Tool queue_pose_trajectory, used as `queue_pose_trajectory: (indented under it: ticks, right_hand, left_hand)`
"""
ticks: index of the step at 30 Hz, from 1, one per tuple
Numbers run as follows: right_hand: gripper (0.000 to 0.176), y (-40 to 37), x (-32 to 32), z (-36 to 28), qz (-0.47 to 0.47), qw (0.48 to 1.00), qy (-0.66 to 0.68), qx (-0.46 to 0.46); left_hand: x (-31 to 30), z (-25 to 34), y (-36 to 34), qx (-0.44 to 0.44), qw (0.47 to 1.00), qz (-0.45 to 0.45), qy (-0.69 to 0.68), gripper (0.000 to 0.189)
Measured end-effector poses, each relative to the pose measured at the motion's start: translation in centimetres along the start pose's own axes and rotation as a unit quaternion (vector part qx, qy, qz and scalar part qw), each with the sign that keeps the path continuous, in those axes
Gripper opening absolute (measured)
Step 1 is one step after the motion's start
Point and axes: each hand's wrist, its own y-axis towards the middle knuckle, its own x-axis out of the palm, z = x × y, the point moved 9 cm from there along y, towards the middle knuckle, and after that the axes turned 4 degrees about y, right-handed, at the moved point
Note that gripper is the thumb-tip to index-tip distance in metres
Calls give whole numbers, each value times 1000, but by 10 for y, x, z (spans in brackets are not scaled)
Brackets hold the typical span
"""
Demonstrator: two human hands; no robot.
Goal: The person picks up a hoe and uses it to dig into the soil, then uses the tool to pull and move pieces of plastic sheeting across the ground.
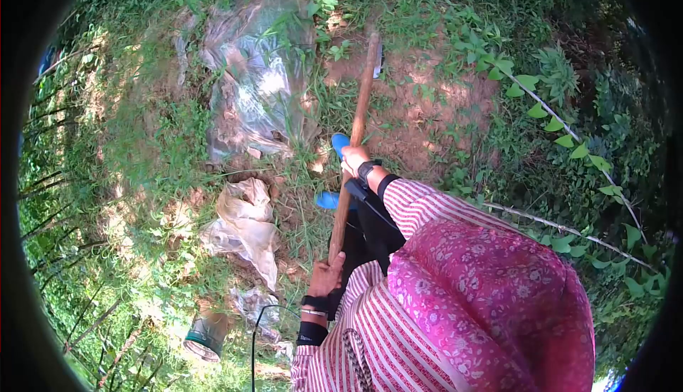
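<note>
A hoe [363, 97] with a long, thick wooden handle slants across the middle of the view. Its far end is over bare soil, and a small bit of pale metal shows beside the handle there; most of the blade is hidden. My right hand [353, 159] is closed around the middle of the handle, above a blue shoe [341, 143]. Lower down, my left hand [325, 277] grips the near end of the handle, with the thumb lying along it. The other blue shoe [327, 200] is partly covered by the handle.
A clear plastic sheet [260, 89] lies on the grass ahead. Nearer are a crumpled pale bag [245, 225] and a plastic container [204, 338]. A leafy stem [562, 125] arches on the right. A thin black cable [255, 342] hangs near my left arm.
</note>
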Motion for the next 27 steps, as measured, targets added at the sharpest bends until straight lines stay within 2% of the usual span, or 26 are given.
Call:
queue_pose_trajectory:
  ticks: [1,2,3,4,6,7,10,12,13,14,15,16,17,19,20,21,22,24,25,27]
  right_hand:
    - [14,-9,-6,34,44,997,-7,-56]
    - [14,-12,-6,72,61,998,-16,8]
    - [14,-36,15,95,-162,969,166,84]
    - [20,-18,10,148,-188,974,92,91]
    - [13,-3,11,215,-147,967,127,163]
    - [12,-45,12,184,-34,992,50,107]
    - [13,-70,14,172,-16,990,43,130]
    - [13,-67,-3,149,72,989,-5,131]
    - [13,-69,-3,124,67,992,-30,99]
    - [14,-59,1,102,7,997,25,71]
    - [16,1,9,109,-262,959,108,20]
    - [16,-64,-4,30,22,997,78,-4]
    - [14,-61,-1,5,-74,988,135,33]
    - [13,-60,-26,-66,54,993,71,-73]
    - [12,-56,-34,-91,42,986,108,-116]
    - [12,-55,-40,-109,23,984,132,-118]
    - [12,-55,-51,-128,43,979,131,-152]
    - [13,-45,-75,-131,102,974,126,-158]
    - [16,-44,-82,-128,130,969,141,-155]
    - [14,-59,-95,-92,176,971,136,-87]
  left_hand:
    - [-2,-30,-10,1,1000,-5,-23,44]
    - [-6,-58,-19,3,999,-9,-47,44]
    - [-17,-78,-36,-46,999,0,-4,42]
    - [-24,-97,-54,-111,993,5,-37,41]
    - [-37,-110,-75,-105,993,25,-43,39]
    - [-43,-93,-87,-63,997,51,-14,38]
    - [-44,-99,-94,-37,996,74,-42,34]
    - [-43,-97,-85,-28,995,90,-43,32]
    - [-43,-98,-68,17,994,105,-38,31]
    - [-38,-99,-45,42,995,90,-19,33]
    - [-35,-90,-27,67,995,76,0,36]
    - [-31,-66,-16,99,992,72,28,38]
    - [-25,-35,-6,129,988,70,56,40]
    - [-15,28,-3,200,973,77,87,41]
    - [-7,51,1,228,967,67,92,38]
    - [-1,69,4,256,960,57,97,34]
    - [2,77,9,263,958,56,103,34]
    - [16,83,18,243,968,-15,58,36]
    - [15,84,16,249,966,-16,64,36]
    - [19,64,13,168,977,-83,102,42]
